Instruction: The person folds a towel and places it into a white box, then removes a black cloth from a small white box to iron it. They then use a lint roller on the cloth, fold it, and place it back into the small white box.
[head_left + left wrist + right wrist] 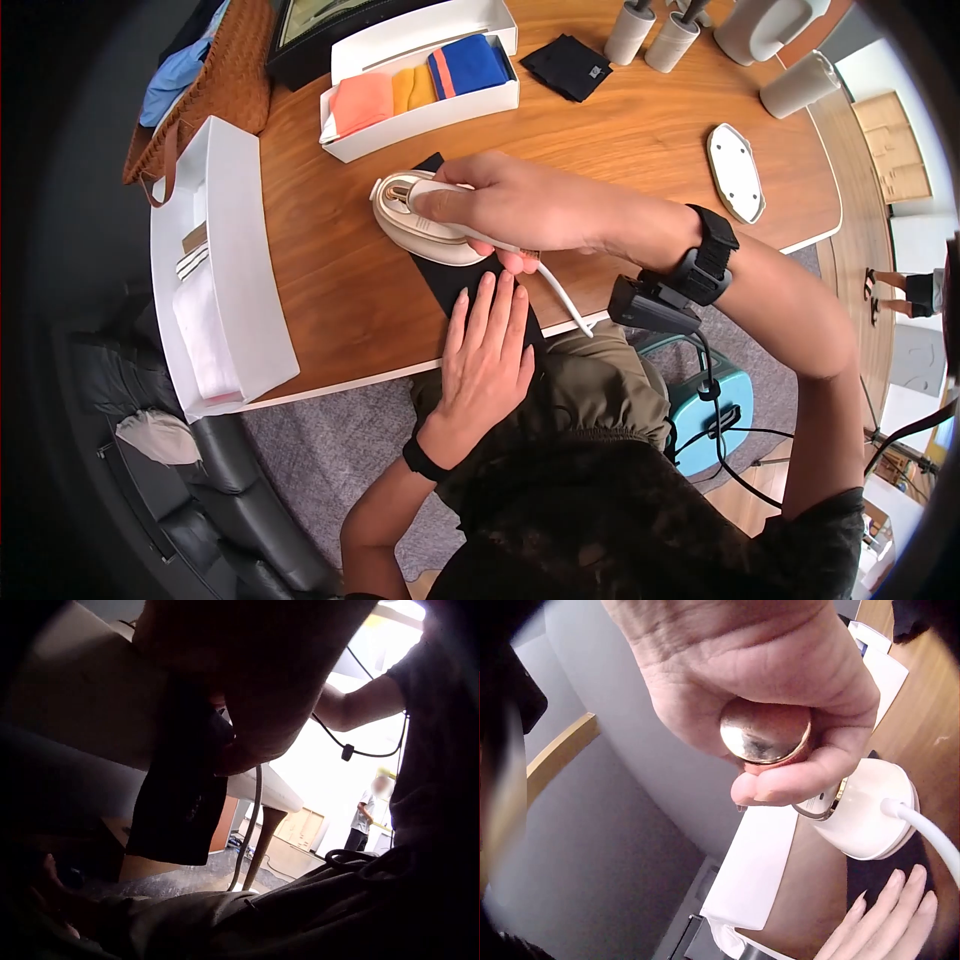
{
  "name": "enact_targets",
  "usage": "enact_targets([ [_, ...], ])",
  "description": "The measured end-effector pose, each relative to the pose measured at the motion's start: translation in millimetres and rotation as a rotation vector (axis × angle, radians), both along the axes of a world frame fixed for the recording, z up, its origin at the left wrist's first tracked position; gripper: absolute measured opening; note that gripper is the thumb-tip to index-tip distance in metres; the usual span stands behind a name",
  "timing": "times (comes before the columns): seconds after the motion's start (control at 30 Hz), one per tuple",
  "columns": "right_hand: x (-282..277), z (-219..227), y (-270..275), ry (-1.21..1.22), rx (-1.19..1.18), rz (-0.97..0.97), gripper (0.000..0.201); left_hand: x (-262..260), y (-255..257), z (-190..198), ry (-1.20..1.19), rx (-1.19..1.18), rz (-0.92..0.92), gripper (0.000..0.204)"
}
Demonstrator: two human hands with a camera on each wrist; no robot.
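Wooden surface (pixel 330 260), extending beneath and beyond both hands; long white box (pixel 240 250), on the surface to the left of both hands, with pale cloth inside; open white box (pixel 430 118), beyond the right hand, containing folded orange, yellow and blue textiles (pixel 468 68); black cloth (pixel 440 285), running under the left hand and the iron, its near end hanging over the surface edge; iron (pixel 430 225), beyond the left fingertips, lying across the black cloth, its white cord (pixel 566 299) trailing toward the near edge; right hand (pixel 530 205), closed around the iron's handle, thumb along its top; left hand (pixel 487 350), open, fingers extended and slightly spread, laid on the black cloth, grasping nothing; white oval plate (pixel 736 172), well apart to the right of the right hand.
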State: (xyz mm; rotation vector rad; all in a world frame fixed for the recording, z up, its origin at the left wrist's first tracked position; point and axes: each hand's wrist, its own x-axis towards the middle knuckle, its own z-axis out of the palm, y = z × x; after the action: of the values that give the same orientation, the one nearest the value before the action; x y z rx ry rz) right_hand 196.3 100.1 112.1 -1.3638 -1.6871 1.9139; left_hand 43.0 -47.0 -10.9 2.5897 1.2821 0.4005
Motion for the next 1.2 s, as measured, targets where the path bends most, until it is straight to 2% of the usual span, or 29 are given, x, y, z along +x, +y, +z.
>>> enact_targets([
  [0.63,-1,7,-4,0.039,0.01,0.001,0.048,-4,-13,4,-0.006,-0.034,-0.026,0.081],
  [0.8,25,33,-38,0.091,-0.002,0.06,0.041,-14,-10,9,-0.09,-0.043,-0.047,0.069],
  [0.87,34,42,-51,0.033,-0.003,0.081,0.047,-18,-13,10,-0.097,-0.029,-0.048,0.062],
  [1.1,42,14,-62,0.023,-0.082,0.063,0.044,-24,-25,1,-0.111,0.072,-0.085,0.048],
  [1.2,39,6,-53,0.006,-0.085,0.043,0.043,-25,-26,-1,-0.118,0.074,-0.095,0.051],
])
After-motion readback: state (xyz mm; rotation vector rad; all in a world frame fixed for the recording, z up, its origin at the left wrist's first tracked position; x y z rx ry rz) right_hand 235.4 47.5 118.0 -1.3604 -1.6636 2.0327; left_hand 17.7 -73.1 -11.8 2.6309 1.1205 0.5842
